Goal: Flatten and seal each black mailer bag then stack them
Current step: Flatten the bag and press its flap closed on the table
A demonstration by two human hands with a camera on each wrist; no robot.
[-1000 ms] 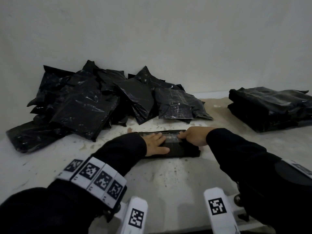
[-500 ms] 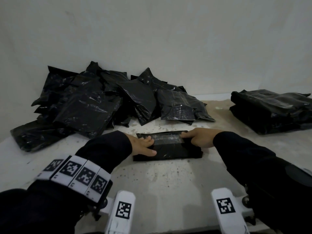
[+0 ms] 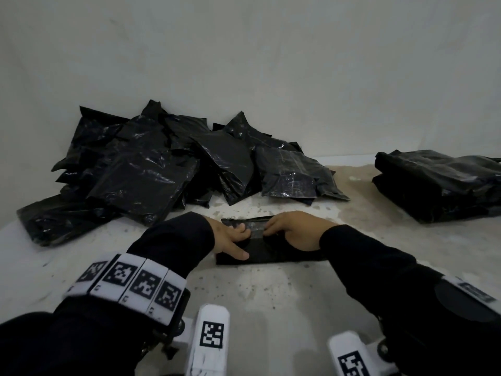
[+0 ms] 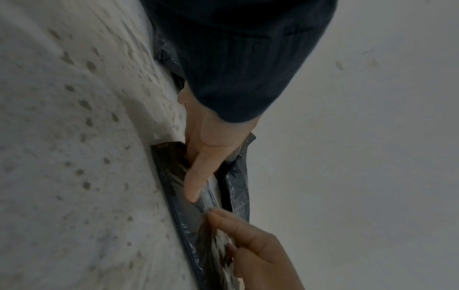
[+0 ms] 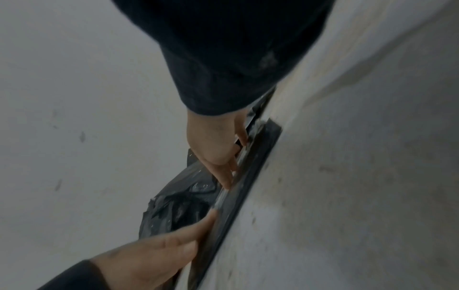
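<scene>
A flat black mailer bag lies on the table in front of me, its flap with a shiny strip along the far edge. My left hand rests on the bag's left part with straight fingers pressing the strip, thumb spread toward me. Its fingers lie along the flap in the left wrist view. My right hand sits on the right part and pinches the flap between thumb and fingers, its fingertips close to the left hand's. Both palms hide much of the bag.
A loose heap of crumpled black mailer bags lies at the back left against the wall. A neat stack of flat bags stands at the right. The speckled white table is bare in front of the hands.
My right hand has slid left along the flap toward the left hand, so the fingertips now nearly meet. The left hand drew back slightly to the bag's left end.
</scene>
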